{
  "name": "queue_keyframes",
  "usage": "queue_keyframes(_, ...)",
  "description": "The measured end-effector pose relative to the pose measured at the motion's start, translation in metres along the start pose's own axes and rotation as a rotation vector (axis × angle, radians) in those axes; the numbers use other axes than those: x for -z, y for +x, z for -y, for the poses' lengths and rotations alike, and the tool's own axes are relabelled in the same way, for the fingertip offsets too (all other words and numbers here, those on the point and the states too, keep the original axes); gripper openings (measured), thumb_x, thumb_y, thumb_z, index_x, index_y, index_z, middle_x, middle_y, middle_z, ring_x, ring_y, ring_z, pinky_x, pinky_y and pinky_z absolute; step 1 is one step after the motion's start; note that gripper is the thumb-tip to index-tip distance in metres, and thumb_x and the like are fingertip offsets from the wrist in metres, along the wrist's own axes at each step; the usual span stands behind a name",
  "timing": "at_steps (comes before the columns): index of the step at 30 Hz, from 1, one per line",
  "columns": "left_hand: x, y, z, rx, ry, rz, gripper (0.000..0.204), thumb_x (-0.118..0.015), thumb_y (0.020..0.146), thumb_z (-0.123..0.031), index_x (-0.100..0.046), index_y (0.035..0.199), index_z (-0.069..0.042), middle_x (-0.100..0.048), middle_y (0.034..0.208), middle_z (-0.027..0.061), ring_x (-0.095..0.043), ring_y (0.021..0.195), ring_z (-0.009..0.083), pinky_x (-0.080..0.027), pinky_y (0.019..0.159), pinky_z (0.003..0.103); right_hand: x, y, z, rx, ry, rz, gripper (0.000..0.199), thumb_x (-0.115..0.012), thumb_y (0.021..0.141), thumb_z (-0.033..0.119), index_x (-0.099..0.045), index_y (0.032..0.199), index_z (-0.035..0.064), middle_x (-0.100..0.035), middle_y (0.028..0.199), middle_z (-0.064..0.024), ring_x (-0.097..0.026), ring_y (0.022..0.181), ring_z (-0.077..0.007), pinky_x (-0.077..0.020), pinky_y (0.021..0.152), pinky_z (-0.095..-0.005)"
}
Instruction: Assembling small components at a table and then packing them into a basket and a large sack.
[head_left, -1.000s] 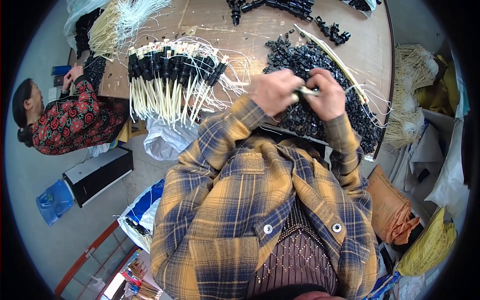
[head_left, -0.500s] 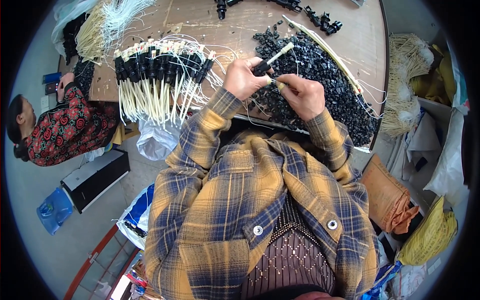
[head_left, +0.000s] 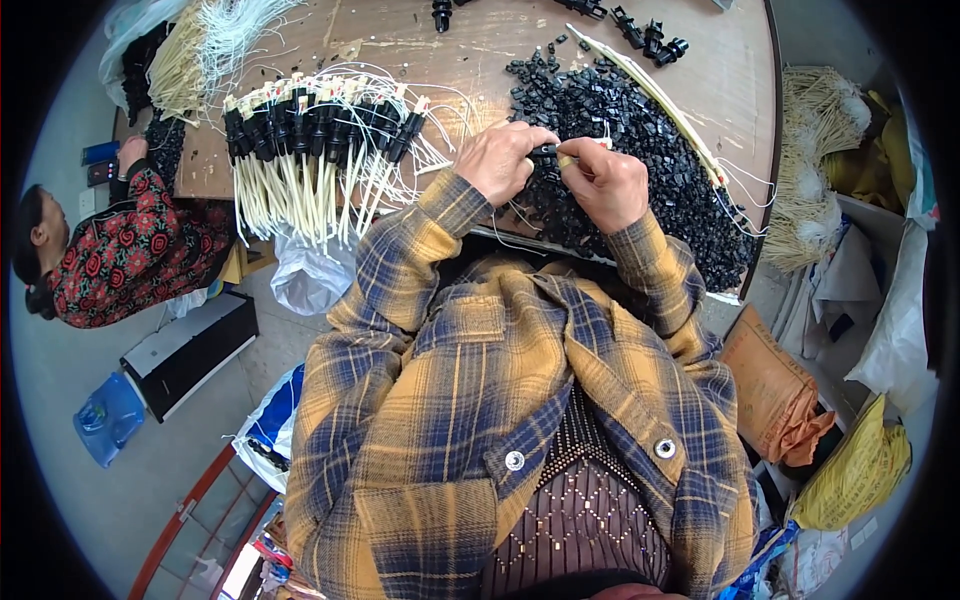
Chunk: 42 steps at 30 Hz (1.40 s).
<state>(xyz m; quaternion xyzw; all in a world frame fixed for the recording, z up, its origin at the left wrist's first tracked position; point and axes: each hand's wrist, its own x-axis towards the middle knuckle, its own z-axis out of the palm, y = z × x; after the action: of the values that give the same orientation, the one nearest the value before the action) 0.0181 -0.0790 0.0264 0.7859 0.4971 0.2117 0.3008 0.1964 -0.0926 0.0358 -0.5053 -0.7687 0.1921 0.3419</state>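
Both hands meet over the near edge of the pile of small black plastic clips [head_left: 650, 150]. My left hand [head_left: 497, 165] is closed round a black plastic fitting [head_left: 543, 152], most of it hidden by the fingers. At its other end, my right hand [head_left: 605, 185] pinches with thumb and forefinger. Just beyond the right knuckles shows a small pale connector tip [head_left: 606, 142]; whether it belongs to the held fitting I cannot tell. To the left lies a row of black fittings [head_left: 310, 135] with cream tubes and thin white wires.
One long cream tube [head_left: 650, 85] with wires lies across the pile's far side. More black fittings [head_left: 650, 40] sit at the back. Bundles of cream wires [head_left: 180, 75] lie back left. A co-worker in a floral top [head_left: 130, 250] sits at the left. Sacks [head_left: 775, 385] stand at the right.
The fitting has turned from upright, with its pale tip pointing away, to lying roughly level between my hands. My left hand has rolled over it, and the right fingers have moved up against it.
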Motion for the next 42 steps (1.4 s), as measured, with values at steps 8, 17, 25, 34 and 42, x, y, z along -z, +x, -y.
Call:
queue_keyframes(8,0.011,0.004,-0.015,0.172,-0.225,0.079,0.032,-0.054,0.062,0.006,-0.061,0.089,-0.01,-0.062,0.075,0.0014,-0.052,0.067,0.0165,-0.046,0.059,0.028,-0.005,-0.004,0.0,0.037,0.091,0.132,0.015,-0.059,0.073,0.001,-0.06,0.088,0.0036,-0.057,0.058,-0.0027,-0.048,0.043,-0.014,-0.0389,0.041,-0.025)
queue_keyframes(17,0.011,0.002,-0.004,-0.26,-0.38,-0.256,0.016,-0.061,0.061,0.006,-0.06,0.066,-0.009,-0.06,0.073,-0.0024,-0.05,0.064,0.0106,-0.044,0.056,0.022,-0.003,-0.004,0.005,0.009,0.222,0.094,0.014,-0.061,0.075,0.004,-0.063,0.089,0.0036,-0.059,0.061,-0.0025,-0.049,0.046,-0.0121,-0.0395,0.043,-0.0249)
queue_keyframes(25,0.014,0.05,0.027,0.121,0.061,-0.383,0.031,-0.061,0.067,0.006,-0.063,0.088,-0.016,-0.061,0.079,-0.0007,-0.054,0.065,0.012,-0.047,0.056,0.023,0.006,-0.003,-0.005,-0.259,0.239,0.091,0.011,-0.06,0.077,0.007,-0.065,0.086,0.0027,-0.056,0.058,0.0005,-0.042,0.045,-0.008,-0.0339,0.043,-0.0207)
queue_keyframes(34,0.011,0.077,0.069,0.308,0.04,-0.321,0.026,-0.062,0.069,0.005,-0.068,0.086,-0.014,-0.062,0.081,0.0003,-0.053,0.062,0.0092,-0.047,0.05,0.022,0.009,-0.009,-0.014,-0.464,0.432,0.073,0.01,-0.058,0.081,0.009,-0.065,0.083,0.0015,-0.05,0.056,0.0047,-0.034,0.046,-0.0047,-0.0265,0.043,-0.0176)
queue_keyframes(42,-0.013,0.035,-0.021,0.105,-0.85,-0.311,0.018,-0.058,0.063,0.008,-0.065,0.074,-0.005,-0.062,0.072,0.0016,-0.051,0.058,0.0066,-0.042,0.052,0.017,-0.004,0.009,-0.021,-0.589,0.541,0.061,0.011,-0.059,0.081,0.011,-0.065,0.082,0.0015,-0.051,0.057,0.0046,-0.037,0.048,-0.0042,-0.0286,0.044,-0.0171)
